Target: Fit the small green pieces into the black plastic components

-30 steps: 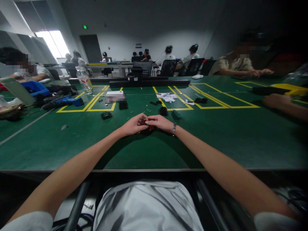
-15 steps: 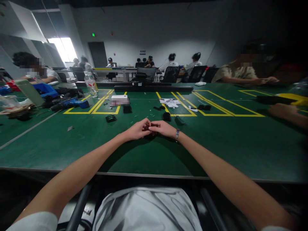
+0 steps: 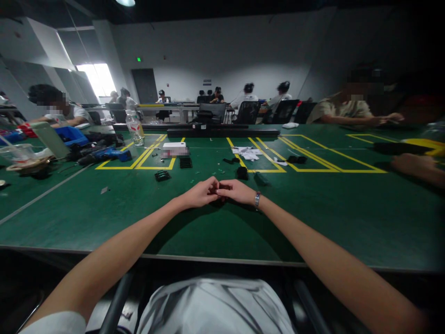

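Note:
My left hand (image 3: 200,193) and my right hand (image 3: 237,191) rest together on the green table (image 3: 104,213), fingertips meeting. Between them sits a small dark part (image 3: 218,194) that both hands pinch; most of it is hidden by my fingers. A bracelet circles my right wrist. Just beyond my hands lie small black parts (image 3: 242,172) and a dark green piece (image 3: 260,178).
Yellow tape outlines boxes (image 3: 153,160) on the table. A ribbed black part (image 3: 162,175), white box (image 3: 174,145), papers (image 3: 247,152), water bottle (image 3: 134,126), blue drill (image 3: 111,155) and blue bin (image 3: 71,135) lie farther back. Other people sit along the left, right and far sides.
My head has tilted up a little, so the table and hands sit lower and shifted right in view. My hands stay joined on the small part.

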Action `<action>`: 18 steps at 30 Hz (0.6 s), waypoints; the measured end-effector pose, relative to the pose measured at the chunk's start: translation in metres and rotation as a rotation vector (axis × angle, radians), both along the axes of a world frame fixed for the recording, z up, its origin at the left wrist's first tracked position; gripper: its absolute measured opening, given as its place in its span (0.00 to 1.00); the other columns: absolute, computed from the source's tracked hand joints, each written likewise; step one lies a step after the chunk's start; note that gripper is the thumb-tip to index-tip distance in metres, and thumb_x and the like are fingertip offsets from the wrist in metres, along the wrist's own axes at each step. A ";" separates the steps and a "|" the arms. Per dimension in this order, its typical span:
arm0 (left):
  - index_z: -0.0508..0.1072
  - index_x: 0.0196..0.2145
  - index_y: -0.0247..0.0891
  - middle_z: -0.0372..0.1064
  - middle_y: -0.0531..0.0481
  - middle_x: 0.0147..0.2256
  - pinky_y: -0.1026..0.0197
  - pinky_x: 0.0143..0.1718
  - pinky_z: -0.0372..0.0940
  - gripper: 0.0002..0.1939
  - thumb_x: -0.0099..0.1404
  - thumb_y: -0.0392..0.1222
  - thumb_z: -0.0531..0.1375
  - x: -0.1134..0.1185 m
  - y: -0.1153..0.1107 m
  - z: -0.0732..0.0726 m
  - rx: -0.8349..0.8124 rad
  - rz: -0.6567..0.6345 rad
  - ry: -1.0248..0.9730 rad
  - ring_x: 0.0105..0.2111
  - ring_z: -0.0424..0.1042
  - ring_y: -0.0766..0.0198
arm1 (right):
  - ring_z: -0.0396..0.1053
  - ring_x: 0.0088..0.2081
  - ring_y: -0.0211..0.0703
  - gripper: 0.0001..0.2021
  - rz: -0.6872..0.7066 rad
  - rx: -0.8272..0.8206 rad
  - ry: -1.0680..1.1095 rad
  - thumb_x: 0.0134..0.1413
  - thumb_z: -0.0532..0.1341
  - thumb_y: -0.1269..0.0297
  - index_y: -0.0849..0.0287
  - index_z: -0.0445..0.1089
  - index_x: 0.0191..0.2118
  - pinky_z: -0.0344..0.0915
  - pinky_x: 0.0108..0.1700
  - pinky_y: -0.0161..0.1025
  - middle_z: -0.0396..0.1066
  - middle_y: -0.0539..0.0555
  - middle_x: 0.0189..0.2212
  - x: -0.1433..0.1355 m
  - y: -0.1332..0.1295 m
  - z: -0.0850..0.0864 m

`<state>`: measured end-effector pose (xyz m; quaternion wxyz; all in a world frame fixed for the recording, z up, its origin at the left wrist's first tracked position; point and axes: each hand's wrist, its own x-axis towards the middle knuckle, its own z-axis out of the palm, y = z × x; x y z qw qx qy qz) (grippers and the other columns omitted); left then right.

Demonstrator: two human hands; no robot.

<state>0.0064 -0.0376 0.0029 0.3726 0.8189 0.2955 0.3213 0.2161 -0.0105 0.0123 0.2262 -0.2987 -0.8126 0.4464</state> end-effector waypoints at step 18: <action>0.59 0.43 0.38 0.70 0.52 0.32 0.68 0.25 0.60 0.13 0.65 0.44 0.59 0.001 0.003 -0.002 -0.064 0.005 -0.018 0.25 0.68 0.70 | 0.71 0.29 0.39 0.18 -0.079 -0.133 0.174 0.56 0.64 0.56 0.58 0.61 0.48 0.70 0.34 0.39 0.73 0.51 0.32 -0.007 0.001 -0.011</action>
